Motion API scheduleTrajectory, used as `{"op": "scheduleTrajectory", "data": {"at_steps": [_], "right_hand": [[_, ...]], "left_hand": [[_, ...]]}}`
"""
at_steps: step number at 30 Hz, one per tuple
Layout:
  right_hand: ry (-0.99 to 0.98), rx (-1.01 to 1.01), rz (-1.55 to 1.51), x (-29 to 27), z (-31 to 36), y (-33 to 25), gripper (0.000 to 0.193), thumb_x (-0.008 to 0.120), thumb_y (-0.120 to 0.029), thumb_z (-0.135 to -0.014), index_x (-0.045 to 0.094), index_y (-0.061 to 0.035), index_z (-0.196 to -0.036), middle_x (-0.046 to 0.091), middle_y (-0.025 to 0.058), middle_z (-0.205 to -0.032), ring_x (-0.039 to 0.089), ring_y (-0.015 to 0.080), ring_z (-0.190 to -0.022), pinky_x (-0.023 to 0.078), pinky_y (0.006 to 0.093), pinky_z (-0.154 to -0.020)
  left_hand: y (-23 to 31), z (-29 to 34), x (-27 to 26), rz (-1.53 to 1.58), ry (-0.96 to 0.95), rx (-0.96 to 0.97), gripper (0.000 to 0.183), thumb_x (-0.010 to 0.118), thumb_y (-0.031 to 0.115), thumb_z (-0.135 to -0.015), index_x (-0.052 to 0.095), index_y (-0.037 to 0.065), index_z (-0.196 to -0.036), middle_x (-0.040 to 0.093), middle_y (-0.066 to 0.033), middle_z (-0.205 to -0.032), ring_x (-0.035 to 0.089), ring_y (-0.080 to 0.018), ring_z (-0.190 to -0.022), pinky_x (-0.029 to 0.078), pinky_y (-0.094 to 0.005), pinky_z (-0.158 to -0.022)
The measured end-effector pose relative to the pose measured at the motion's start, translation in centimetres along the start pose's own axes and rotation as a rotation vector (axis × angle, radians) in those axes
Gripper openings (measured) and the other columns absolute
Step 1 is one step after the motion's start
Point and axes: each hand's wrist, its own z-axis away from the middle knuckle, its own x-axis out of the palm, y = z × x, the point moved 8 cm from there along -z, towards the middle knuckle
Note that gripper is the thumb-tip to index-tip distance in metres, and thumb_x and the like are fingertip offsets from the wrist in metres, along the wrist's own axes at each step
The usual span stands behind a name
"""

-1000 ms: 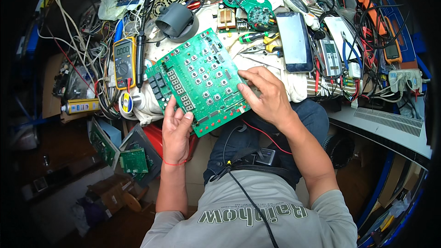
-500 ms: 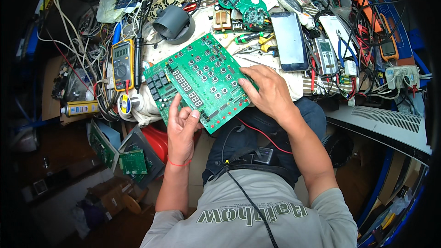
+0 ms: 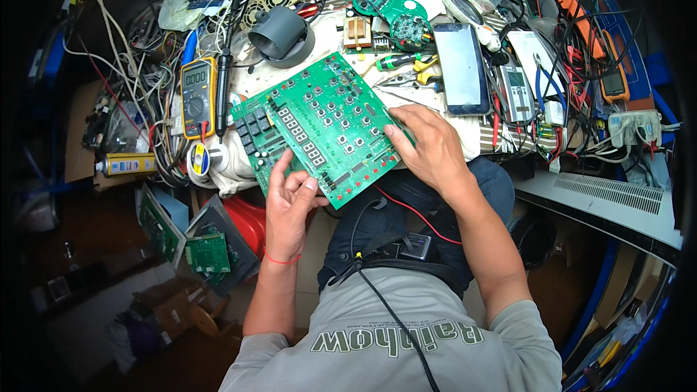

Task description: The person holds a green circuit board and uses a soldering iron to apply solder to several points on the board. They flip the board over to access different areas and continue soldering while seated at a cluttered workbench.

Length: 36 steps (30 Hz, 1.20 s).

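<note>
Both hands hold a green circuit board (image 3: pixel 337 127), tilted over my lap at the bench's front edge. Its upper face carries push buttons, seven-segment digit displays and a row of red parts along the near edge. At its left side a second board section (image 3: pixel 263 149) with black block-like relays shows at a lower level. My left hand (image 3: pixel 289 192) is closed on the near left corner, thumb on top, the index finger pointing up along the face. My right hand (image 3: pixel 427 144) grips the right edge, thumb on the face and the other fingers partly hidden.
A yellow multimeter (image 3: pixel 197 98) stands left, beside a black soldering-iron-like pen (image 3: pixel 223 91). Behind the board are a grey cylinder (image 3: pixel 279 36), screwdrivers (image 3: pixel 399 62) and a dark-screened phone (image 3: pixel 462 65). Tangled cables crowd both sides. A red stool (image 3: pixel 245 223) is below left.
The board and both hands sit slightly further right in the picture, and the whole bench has shifted a little the same way. The grip looks unchanged.
</note>
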Motion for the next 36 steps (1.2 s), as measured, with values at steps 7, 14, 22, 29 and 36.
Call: {"op": "scheduleTrajectory", "data": {"at_steps": [7,14,22,29,36], "right_hand": [[-0.021,-0.012,-0.01,0.2,0.5,-0.5,0.024,0.077,-0.017,-0.091,0.075,0.0016,-0.107,0.074,0.0153,-0.103,0.072,0.0352,-0.092,0.058,0.0433,-0.082],[-0.01,0.018,-0.019,0.1,0.6,-0.3,0.023,0.078,-0.016,-0.09,0.076,0.0016,-0.105,0.075,0.0146,-0.104,0.073,0.0348,-0.093,0.059,0.0422,-0.082],[0.0,0.034,0.002,0.0,0.7,-0.3,0.025,0.078,-0.016,-0.09,0.076,0.0012,-0.107,0.074,0.016,-0.109,0.073,0.0356,-0.095,0.059,0.0421,-0.084],[0.061,0.094,-0.05,-3.0,2.2,0.7,0.024,0.077,-0.008,-0.091,0.074,0.0023,-0.113,0.074,0.0169,-0.115,0.073,0.0333,-0.104,0.056,0.0375,-0.093],[0.162,0.2,-0.157,-9.8,8.9,3.6,0.019,0.058,-0.005,-0.105,0.073,0.0065,-0.104,0.073,0.014,-0.101,0.066,0.0189,-0.084,0.053,0.0297,-0.074]], "left_hand": [[0.5,0.3,0.6,0.052,0.017,-0.001,0.073,0.064,0.007,-0.104,0.021,-0.002,-0.162,0.067,-0.0119,-0.113,0.071,-0.0166,-0.099,0.061,-0.0281,-0.078],[0.7,0.4,0.7,0.035,0.015,-0.001,0.072,0.064,0.007,-0.104,0.022,-0.002,-0.162,0.067,-0.0119,-0.112,0.071,-0.0171,-0.098,0.061,-0.0282,-0.078],[0.5,0.6,-0.2,0.005,0.012,0.016,0.072,0.065,0.011,-0.104,0.023,-0.001,-0.162,0.067,-0.013,-0.113,0.071,-0.0181,-0.098,0.06,-0.0291,-0.08],[2.4,1.2,-2.8,-0.06,0.095,0.078,0.068,0.066,0.013,-0.104,0.028,-0.002,-0.159,0.067,-0.0144,-0.116,0.07,-0.0187,-0.098,0.059,-0.0302,-0.083],[7.2,1.3,-8.9,-0.161,0.286,0.285,0.052,0.064,0.015,-0.106,0.044,-0.006,-0.148,0.068,-0.0121,-0.113,0.07,-0.0161,-0.097,0.057,-0.0281,-0.082]]}}
